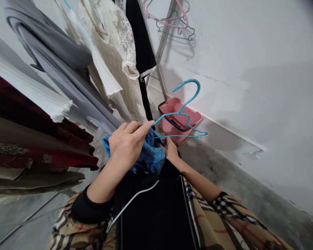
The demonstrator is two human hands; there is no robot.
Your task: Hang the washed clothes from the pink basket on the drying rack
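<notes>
A light-blue hanger (184,113) is held out in front of me, its hook up and tilted right. My left hand (127,141) is closed around the hanger's left arm, with the blue garment (152,154) bunched beneath it. The fingers of my right hand (170,149) are pinched on the right edge of that garment, below the hanger's lower bar. The hanger's right arm is bare, and its left end is hidden behind my left hand. How the garment sits on the hanger there I cannot tell.
Several hung clothes fill the left side, among them a grey garment (65,62) and a cream lace one (117,45). Pink hangers (169,21) and a green hanger (172,34) hang by a metal stand (165,34). A pink basket (195,121) with a black handle stands near the wall.
</notes>
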